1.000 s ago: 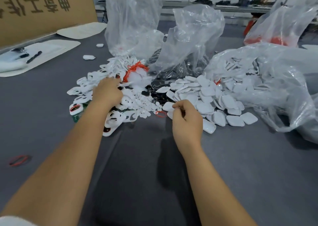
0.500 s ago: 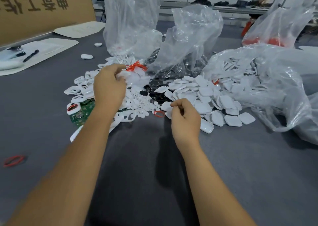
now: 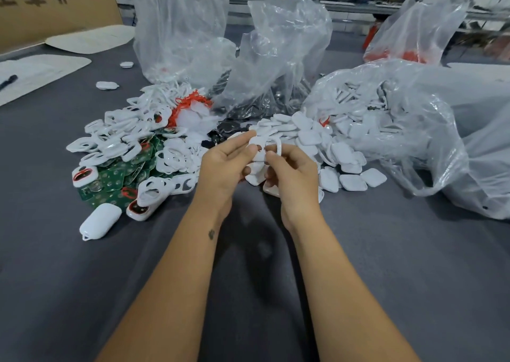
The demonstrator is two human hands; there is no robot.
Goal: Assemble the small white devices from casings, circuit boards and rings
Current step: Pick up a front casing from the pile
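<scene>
Left hand [image 3: 220,165] has joined right hand [image 3: 292,174] — on casing [image 3: 258,147] (white).

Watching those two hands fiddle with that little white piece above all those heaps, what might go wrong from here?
1. The left hand and right hand pinch the white part only at the fingertips; it may slip and vanish among the look-alike white casings below.
2. The white frames and green circuit boards lie tangled together, so a wrong or extra piece might come up.
3. The finished-looking device lies loose near the forearms; a sweep might knock it away.
</scene>
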